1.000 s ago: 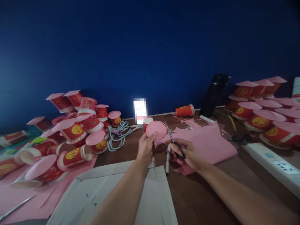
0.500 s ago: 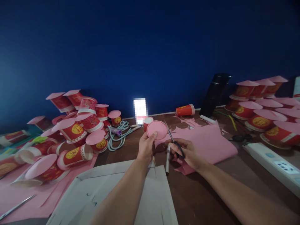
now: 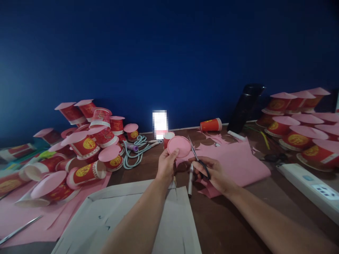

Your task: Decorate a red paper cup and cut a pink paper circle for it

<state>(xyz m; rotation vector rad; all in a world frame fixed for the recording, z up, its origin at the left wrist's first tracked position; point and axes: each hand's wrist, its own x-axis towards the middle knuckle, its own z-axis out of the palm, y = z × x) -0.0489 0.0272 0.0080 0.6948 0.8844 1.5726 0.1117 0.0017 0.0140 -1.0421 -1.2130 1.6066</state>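
A round pink paper disc [image 3: 179,145] with a line near its rim is pinched in my left hand [image 3: 167,165], thumb lying on its face. My right hand [image 3: 212,173] is closed around the dark handles of a pair of scissors [image 3: 197,155]. Their blades point up and away, close to the disc's right edge; whether they touch it I cannot tell. Just left of my right hand lies a light-coloured marker [image 3: 190,181]. Under and beyond that hand spreads a large pink paper sheet [image 3: 238,160] with jagged cut edges.
Stacked red paper cups [image 3: 86,144] with pink discs crowd the left; more lidded red cups [image 3: 296,139] stand right. A black flask [image 3: 245,107], a lying red cup [image 3: 210,125], a coiled cord [image 3: 132,158], a power strip [image 3: 312,187] and a pale board [image 3: 127,218] surround my arms.
The whole view has shifted slightly, things now sitting a little farther right. Both hands keep their hold on the disc and the scissors, with hardly any movement between them.
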